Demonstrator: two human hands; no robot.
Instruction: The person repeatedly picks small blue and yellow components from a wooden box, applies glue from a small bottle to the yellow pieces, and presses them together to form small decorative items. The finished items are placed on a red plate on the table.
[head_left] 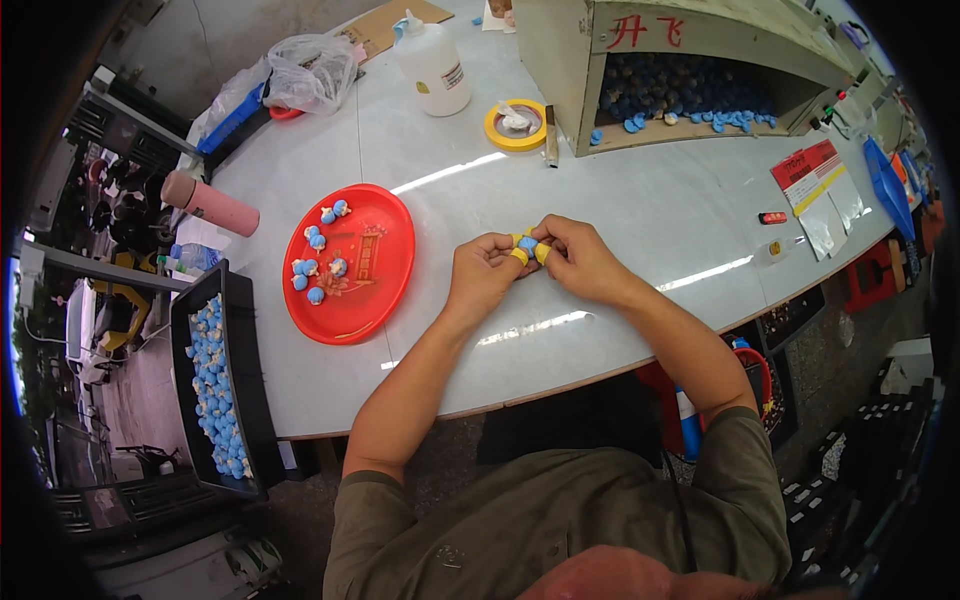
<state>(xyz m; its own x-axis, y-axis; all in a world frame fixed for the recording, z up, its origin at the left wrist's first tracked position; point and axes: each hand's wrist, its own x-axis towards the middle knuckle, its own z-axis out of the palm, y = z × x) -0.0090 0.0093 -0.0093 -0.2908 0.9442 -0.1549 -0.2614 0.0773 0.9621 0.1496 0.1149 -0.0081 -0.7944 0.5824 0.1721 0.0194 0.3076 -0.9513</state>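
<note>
Over the middle of the white table, my left hand (pixel 482 268) and my right hand (pixel 582 262) meet, fingers pinched together. Between their fingertips sits a small blue figurine piece (pixel 528 243), mostly covered by the fingers. Yellow tape or finger covers wrap the thumbs and fingertips on both hands. To the left lies a round red tray (pixel 347 318) carrying several small blue-and-cream figurines (pixel 316 295), some in pairs. Both hands are apart from the tray.
A black bin (pixel 262 420) of similar pieces stands at the table's left edge. Behind are a pink bottle (pixel 215 204), a white squeeze bottle (pixel 434 70), a yellow tape roll (pixel 494 132) and a box (pixel 556 75) of blue parts. Papers (pixel 815 185) lie at right.
</note>
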